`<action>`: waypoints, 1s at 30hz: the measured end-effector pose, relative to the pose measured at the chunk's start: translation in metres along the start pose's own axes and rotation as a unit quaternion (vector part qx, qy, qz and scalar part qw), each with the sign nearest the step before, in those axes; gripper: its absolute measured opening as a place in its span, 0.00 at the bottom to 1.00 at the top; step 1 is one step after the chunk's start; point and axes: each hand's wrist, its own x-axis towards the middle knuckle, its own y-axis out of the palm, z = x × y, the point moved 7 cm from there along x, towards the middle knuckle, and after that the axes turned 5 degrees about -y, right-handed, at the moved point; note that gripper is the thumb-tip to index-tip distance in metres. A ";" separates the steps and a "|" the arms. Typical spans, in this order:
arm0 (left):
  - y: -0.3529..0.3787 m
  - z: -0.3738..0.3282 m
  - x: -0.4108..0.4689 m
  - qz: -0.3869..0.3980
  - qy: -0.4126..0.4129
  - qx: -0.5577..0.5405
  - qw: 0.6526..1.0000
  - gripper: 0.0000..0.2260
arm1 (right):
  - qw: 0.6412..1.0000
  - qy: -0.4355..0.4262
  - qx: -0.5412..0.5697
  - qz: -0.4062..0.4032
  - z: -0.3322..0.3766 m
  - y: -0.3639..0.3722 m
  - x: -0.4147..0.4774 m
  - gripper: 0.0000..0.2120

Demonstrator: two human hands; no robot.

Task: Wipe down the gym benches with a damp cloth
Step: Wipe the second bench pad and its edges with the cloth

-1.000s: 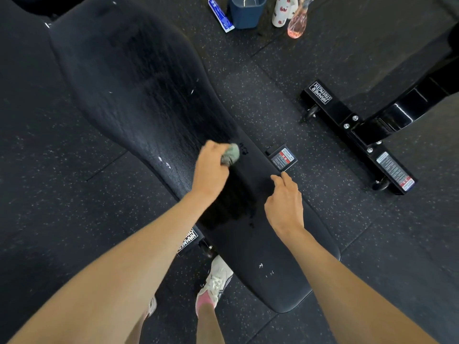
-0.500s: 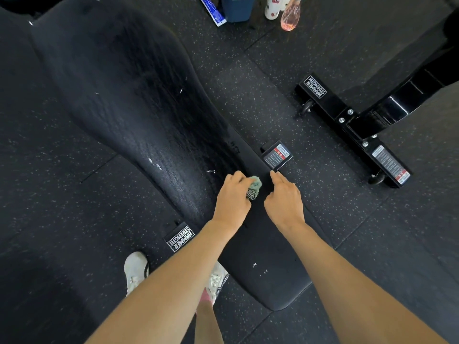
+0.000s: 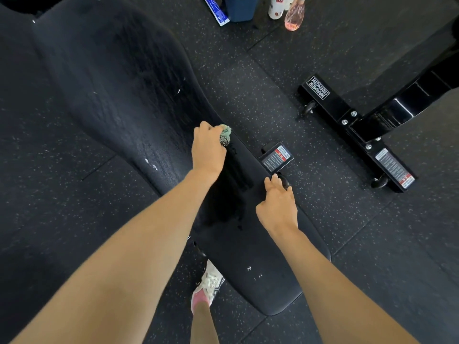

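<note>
Most of the cloth (image 3: 225,136) was hidden inside the left grip (image 3: 208,151); only a small green-grey bunch poked out at its far side. The fingers of that grip curled under and could not be seen. The far end of the counter (image 3: 111,83) ran off the top edge. The blue bin (image 3: 239,9), the white bottle (image 3: 276,8), the pink spray bottle (image 3: 293,18) and the blue packet (image 3: 215,11) were all cut off at the top. The small print on the label (image 3: 276,158) was too tiny to read. A white shoe (image 3: 209,285) was partly tucked under the counter. The black frame (image 3: 360,125) went out of the right side.
</note>
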 end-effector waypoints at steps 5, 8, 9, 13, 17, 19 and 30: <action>0.020 -0.021 -0.030 0.043 0.047 0.006 0.998 0.23 | 1.000 0.000 -0.019 0.017 0.001 0.001 0.001 0.32; 0.038 -0.033 -0.058 0.091 0.094 0.004 0.991 0.23 | 0.999 0.004 -0.018 0.028 0.002 0.001 0.001 0.32; 0.044 -0.037 -0.068 0.110 0.107 0.000 0.988 0.23 | 0.999 0.008 -0.010 0.033 0.002 0.001 0.001 0.32; 0.053 -0.032 -0.073 0.184 0.089 -0.092 0.975 0.22 | 0.997 0.013 0.009 0.071 0.002 0.002 -0.001 0.33; 0.021 -0.016 -0.023 0.096 0.057 -0.130 0.985 0.20 | 0.994 0.013 -0.004 0.108 -0.001 0.000 0.003 0.33; -0.006 -0.011 0.013 0.015 0.034 -0.089 0.995 0.20 | 0.994 0.015 0.009 0.109 -0.001 0.002 0.002 0.34; 0.019 -0.047 -0.007 0.019 0.095 0.112 0.989 0.16 | 0.994 -0.008 0.034 0.102 -0.007 0.008 -0.001 0.36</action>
